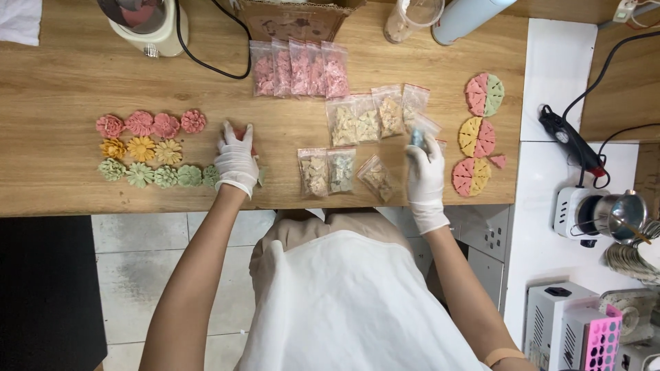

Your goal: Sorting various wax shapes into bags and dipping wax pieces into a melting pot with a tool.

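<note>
Your left hand, gloved, curls around a pink flower piece at the centre left of the frame, just right of the flower rows sorted by colour: pink, yellow, green. Your right hand pinches a small clear bag right of centre, lifted above the wooden surface. The filled bags lie grouped by colour between your hands, and the round segmented discs sit stacked further right
</note>
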